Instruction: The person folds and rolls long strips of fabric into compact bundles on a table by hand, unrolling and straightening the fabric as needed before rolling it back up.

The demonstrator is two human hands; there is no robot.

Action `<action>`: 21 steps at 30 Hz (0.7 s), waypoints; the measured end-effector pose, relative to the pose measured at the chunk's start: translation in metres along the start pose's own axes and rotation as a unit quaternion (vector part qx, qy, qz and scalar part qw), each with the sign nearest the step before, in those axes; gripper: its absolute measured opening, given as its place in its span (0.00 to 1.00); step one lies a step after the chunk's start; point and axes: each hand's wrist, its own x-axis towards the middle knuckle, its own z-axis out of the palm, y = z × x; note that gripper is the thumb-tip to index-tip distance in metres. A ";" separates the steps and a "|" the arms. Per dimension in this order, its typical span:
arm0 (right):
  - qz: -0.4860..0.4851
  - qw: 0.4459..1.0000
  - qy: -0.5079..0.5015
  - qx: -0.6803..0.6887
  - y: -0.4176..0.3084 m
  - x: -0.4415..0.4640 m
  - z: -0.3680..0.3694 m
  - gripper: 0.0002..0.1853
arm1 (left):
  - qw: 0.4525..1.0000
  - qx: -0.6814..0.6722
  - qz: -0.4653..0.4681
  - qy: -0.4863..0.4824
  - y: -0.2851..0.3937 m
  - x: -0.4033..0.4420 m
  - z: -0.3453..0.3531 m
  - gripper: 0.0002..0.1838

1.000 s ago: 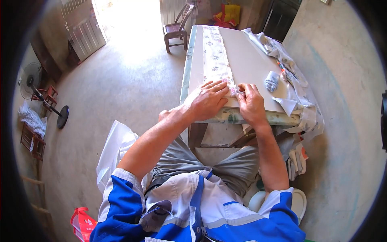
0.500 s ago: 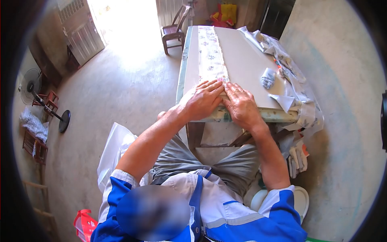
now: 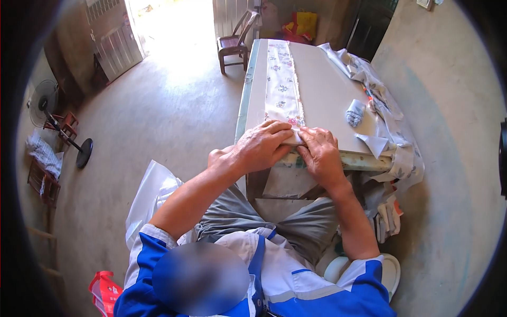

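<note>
A long strip of white floral fabric (image 3: 282,87) lies along the table, its near end folded or rolled into a small pale bundle at the table's front edge. On the left side of that bundle is my left hand (image 3: 260,145), its fingers curled over the cloth and closed. My right hand (image 3: 319,156) grips the other side, thumb and fingers pressed on the fabric. Parts of the bundle are hidden under both hands. To the right sits a rolled, patterned piece of cloth (image 3: 355,113), apart from my hands.
The pale tabletop (image 3: 327,79) has floral cloth scraps (image 3: 383,103) draped over its right edge. A wooden chair (image 3: 235,45) stands beyond the far left corner. Farther left are a standing fan (image 3: 45,103) and small stools. A red bag (image 3: 105,293) is at lower left.
My hands went from lying with fingers stretched over the strip to gripping its near end. My fingers have drawn back towards me, and the camera view has shifted slightly.
</note>
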 end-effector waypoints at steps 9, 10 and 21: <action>-0.015 1.000 0.020 -0.001 0.003 -0.002 0.003 0.18 | 0.996 0.072 0.016 0.056 -0.003 -0.012 0.004 0.13; -0.017 1.000 0.023 -0.004 0.003 -0.002 0.003 0.18 | 0.996 0.073 0.015 0.053 -0.003 -0.013 0.003 0.13; -0.015 0.998 0.047 0.027 0.006 0.007 -0.001 0.15 | 0.998 0.031 0.004 0.048 -0.009 -0.006 -0.013 0.11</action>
